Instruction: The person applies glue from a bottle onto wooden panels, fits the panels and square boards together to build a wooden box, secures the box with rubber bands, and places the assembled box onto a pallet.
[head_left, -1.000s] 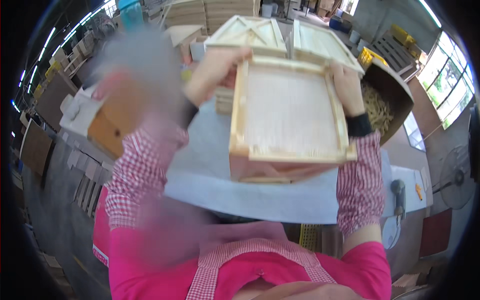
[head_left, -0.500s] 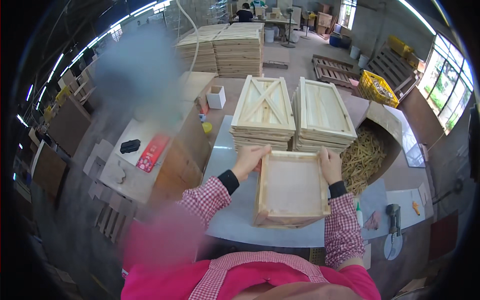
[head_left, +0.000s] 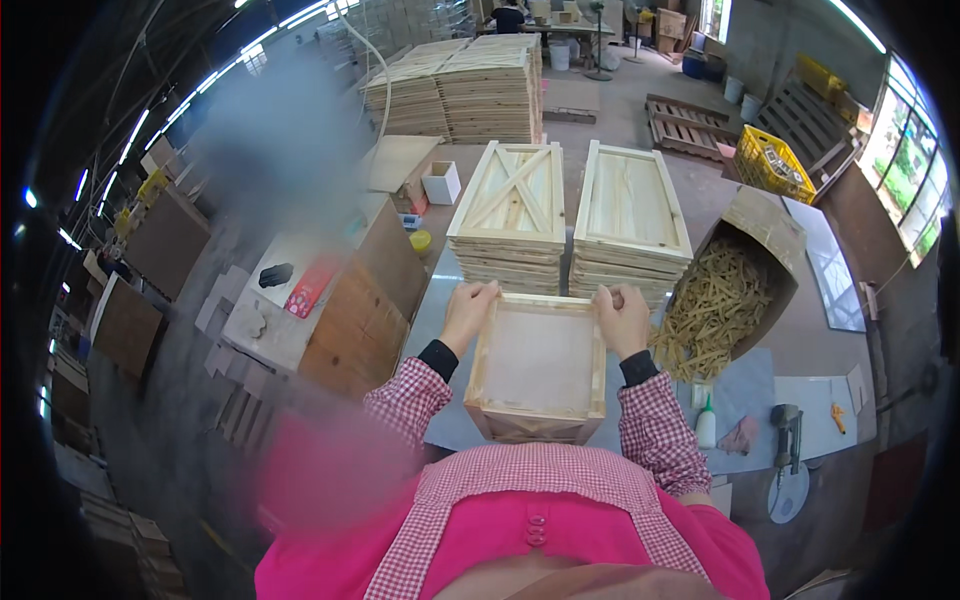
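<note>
A pale wooden box (head_left: 537,402) with a whitish inner panel stands close in front of me on the table. At its far left corner, my left hand (head_left: 467,316) is closed, thumb and fingers pinching the rim. My right hand (head_left: 624,322) is closed likewise at the far right corner, fingers curled; part of its grip is hidden. Just beyond the box lies a stack of framed panels with crossed slats (head_left: 510,205). Beside that, a second stack of plain framed panels (head_left: 632,205) stands to the right.
On the right, a tipped carton (head_left: 765,215) spills thin wooden strips (head_left: 720,305). Nearer lie a white glue bottle (head_left: 706,428), a pinkish cloth (head_left: 738,437) and a power tool (head_left: 787,430). A wooden cabinet (head_left: 360,335) stands left; taller panel stacks (head_left: 490,90) are behind.
The box and both hands have shifted left in view and closer to my body. My right hand's fingers are more curled above the corner. The view has tilted and turned slightly.
</note>
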